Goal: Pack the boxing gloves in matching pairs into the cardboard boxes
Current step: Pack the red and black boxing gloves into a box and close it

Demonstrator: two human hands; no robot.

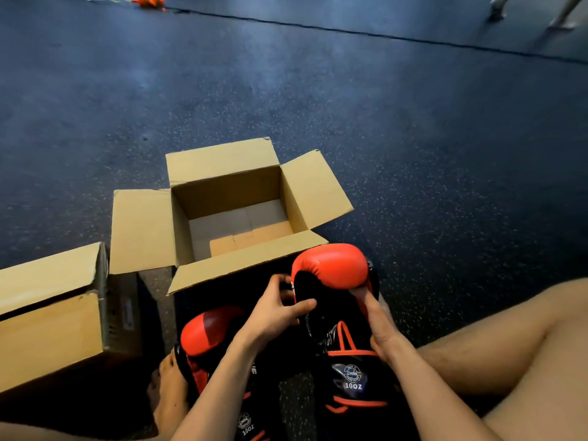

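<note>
A red-and-black boxing glove (334, 265) stands upright in front of me, its cuff marked 10OZ. My left hand (280, 310) grips its left edge with the thumb across the black palm side. My right hand (378, 323) holds its right side. A second matching red-and-black glove (210, 332) lies on the floor under my left forearm. Just beyond the gloves an open cardboard box (229, 192) stands with its flaps spread and nothing inside.
Another cardboard box (54, 319) stands at the left, partly closed. My bare legs (509, 345) flank the gloves, with a foot (168, 393) at the lower left. Dark speckled floor stretches beyond. A small orange object (148, 0) lies far off.
</note>
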